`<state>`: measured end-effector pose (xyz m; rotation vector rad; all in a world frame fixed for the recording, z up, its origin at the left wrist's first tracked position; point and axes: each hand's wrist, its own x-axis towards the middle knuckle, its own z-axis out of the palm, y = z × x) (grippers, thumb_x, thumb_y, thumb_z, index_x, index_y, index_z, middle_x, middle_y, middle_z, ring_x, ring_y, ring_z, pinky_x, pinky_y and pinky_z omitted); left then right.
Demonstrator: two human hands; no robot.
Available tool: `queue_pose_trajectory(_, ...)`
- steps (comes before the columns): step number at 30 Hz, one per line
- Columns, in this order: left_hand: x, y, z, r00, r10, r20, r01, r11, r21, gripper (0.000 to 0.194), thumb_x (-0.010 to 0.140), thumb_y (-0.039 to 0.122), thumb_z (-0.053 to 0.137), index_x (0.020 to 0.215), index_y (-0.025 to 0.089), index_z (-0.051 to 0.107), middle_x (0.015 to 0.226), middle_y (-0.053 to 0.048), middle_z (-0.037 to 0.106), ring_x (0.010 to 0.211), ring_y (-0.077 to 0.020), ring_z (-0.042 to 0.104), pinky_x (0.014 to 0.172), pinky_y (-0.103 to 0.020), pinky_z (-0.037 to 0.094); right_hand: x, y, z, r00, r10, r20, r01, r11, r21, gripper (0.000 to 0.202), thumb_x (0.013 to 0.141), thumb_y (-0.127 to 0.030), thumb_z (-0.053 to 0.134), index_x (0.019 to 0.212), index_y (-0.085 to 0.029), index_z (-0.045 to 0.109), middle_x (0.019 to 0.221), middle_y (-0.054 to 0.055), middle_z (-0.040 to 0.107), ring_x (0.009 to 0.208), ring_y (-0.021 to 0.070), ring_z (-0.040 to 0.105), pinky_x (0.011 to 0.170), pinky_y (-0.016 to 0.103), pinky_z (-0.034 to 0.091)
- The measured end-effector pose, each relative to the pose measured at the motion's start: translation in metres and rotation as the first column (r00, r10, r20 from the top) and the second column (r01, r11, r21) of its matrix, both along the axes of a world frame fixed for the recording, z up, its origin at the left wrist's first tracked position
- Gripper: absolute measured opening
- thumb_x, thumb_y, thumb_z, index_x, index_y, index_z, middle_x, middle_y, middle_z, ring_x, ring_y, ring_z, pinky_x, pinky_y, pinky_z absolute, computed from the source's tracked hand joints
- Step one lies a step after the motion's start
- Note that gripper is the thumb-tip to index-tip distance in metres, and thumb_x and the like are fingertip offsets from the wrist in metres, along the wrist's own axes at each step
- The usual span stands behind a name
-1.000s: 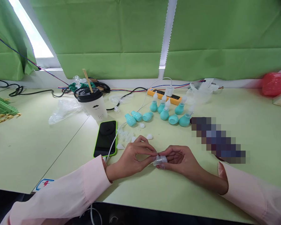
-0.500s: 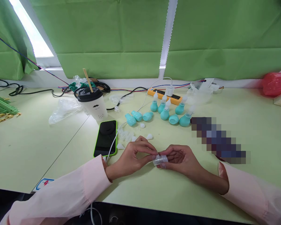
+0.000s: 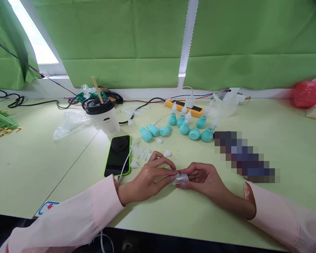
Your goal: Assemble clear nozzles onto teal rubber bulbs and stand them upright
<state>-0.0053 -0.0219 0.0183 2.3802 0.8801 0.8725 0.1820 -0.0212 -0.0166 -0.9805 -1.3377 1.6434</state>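
Observation:
A small clear plastic tube [image 3: 180,179] lies sideways between my hands, just above the table's front part. My left hand [image 3: 150,177] pinches its left end between thumb and fingertips. Around its right end are the thumb and fingers of my right hand [image 3: 204,179], palm partly turned up. Beyond my hands stand several turquoise bulbs with white pointed tips [image 3: 184,127], and turquoise pieces without tips [image 3: 146,134] lie to their left. Small white cones [image 3: 167,153] and clear plastic bits [image 3: 142,152] are scattered just behind my left hand.
A phone in a green case [image 3: 117,155] with a white cable lies left of my hands. Behind it stands a lidded paper cup [image 3: 105,121] with a stirrer. An orange power strip [image 3: 197,110] sits at the back. A blurred dark object [image 3: 244,158] lies on the right.
The fingers of my left hand have shifted slightly, the index finger more arched over the tube. My right hand is nearly unmoved. The whole view has slid a little.

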Motion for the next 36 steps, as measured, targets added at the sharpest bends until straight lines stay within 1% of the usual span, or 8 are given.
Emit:
queue_pose_trajectory(7,0.001,0.0,-0.001,1.0,-0.019,-0.016,0.017,0.993,-0.115,0.024,0.078,0.02,0.052,0.102,0.02,0.056,0.096,-0.006,0.052,0.093,-0.0162,0.043,0.083,-0.032,0.04,0.0,0.002,0.004,0.999,-0.015,-0.041,0.014,1.0,-0.016,0.021,0.051,-0.016,0.074,0.064,-0.018,0.057,0.07,0.0,0.069,0.065,0.0145,0.065,0.062,0.025,0.052)
queue_pose_trajectory(14,0.002,-0.004,-0.01,0.999,0.02,-0.029,-0.017,0.997,0.075,0.03,0.077,0.022,0.053,0.107,0.018,0.051,0.101,-0.009,0.049,0.095,-0.0182,0.041,0.084,-0.035,0.039,-0.002,0.003,0.005,0.996,0.004,-0.089,-0.004,1.0,0.0,0.021,0.053,-0.015,0.073,0.065,-0.018,0.057,0.073,0.0,0.069,0.068,0.0145,0.065,0.065,0.025,0.051)
queue_pose_trajectory(23,-0.001,-0.003,-0.012,0.995,-0.039,-0.089,0.047,0.994,0.096,0.032,0.08,0.021,0.048,0.112,0.016,0.047,0.101,-0.01,0.046,0.095,-0.0171,0.041,0.084,-0.033,0.04,0.0,0.005,0.003,0.997,0.032,-0.066,-0.031,0.999,0.01,0.022,0.053,-0.017,0.073,0.066,-0.017,0.055,0.072,0.001,0.069,0.067,0.0151,0.065,0.063,0.025,0.051)
queue_pose_trajectory(29,0.0,-0.001,-0.016,1.0,-0.003,0.029,-0.003,0.975,0.22,0.027,0.076,0.019,0.054,0.103,0.014,0.053,0.095,-0.01,0.052,0.089,-0.0171,0.046,0.077,-0.033,0.044,0.001,0.005,0.009,0.986,0.081,0.149,-0.117,0.961,0.249,0.026,0.063,-0.024,0.067,0.084,-0.02,0.052,0.075,0.002,0.069,0.07,0.0176,0.064,0.063,0.029,0.052)
queue_pose_trajectory(31,0.0,0.0,-0.016,0.995,0.026,0.094,-0.046,0.973,0.225,0.027,0.075,0.016,0.055,0.101,0.013,0.054,0.091,-0.01,0.054,0.085,-0.0165,0.048,0.074,-0.031,0.045,0.007,0.012,0.011,0.953,-0.034,0.3,-0.129,0.852,0.508,0.032,0.066,-0.027,0.064,0.095,-0.02,0.051,0.09,0.006,0.066,0.082,0.0198,0.063,0.072,0.032,0.051)
queue_pose_trajectory(34,0.002,0.0,-0.014,0.979,0.12,0.165,-0.146,0.977,0.155,0.024,0.07,0.017,0.058,0.094,0.011,0.057,0.082,-0.009,0.058,0.078,-0.0159,0.052,0.069,-0.03,0.047,0.021,0.035,0.012,0.808,-0.396,0.435,-0.258,0.426,0.867,0.039,0.071,-0.028,0.059,0.107,-0.018,0.048,0.116,0.011,0.053,0.105,0.0238,0.05,0.088,0.04,0.041)
queue_pose_trajectory(35,0.003,-0.001,-0.013,0.973,0.152,0.173,-0.173,0.979,0.11,0.023,0.069,0.018,0.059,0.09,0.011,0.059,0.079,-0.008,0.059,0.075,-0.0155,0.053,0.066,-0.028,0.047,0.025,0.045,0.011,0.729,-0.522,0.443,-0.341,0.285,0.896,0.034,0.074,-0.026,0.055,0.107,-0.017,0.049,0.12,0.012,0.05,0.11,0.0253,0.045,0.091,0.044,0.036)
queue_pose_trajectory(36,0.003,-0.001,-0.012,0.968,0.181,0.174,-0.192,0.98,0.054,0.021,0.067,0.018,0.06,0.087,0.011,0.059,0.077,-0.007,0.06,0.072,-0.0148,0.054,0.063,-0.027,0.048,0.029,0.054,0.01,0.615,-0.641,0.46,-0.436,0.21,0.875,0.029,0.077,-0.023,0.051,0.106,-0.017,0.05,0.123,0.013,0.047,0.114,0.0272,0.04,0.093,0.049,0.031)
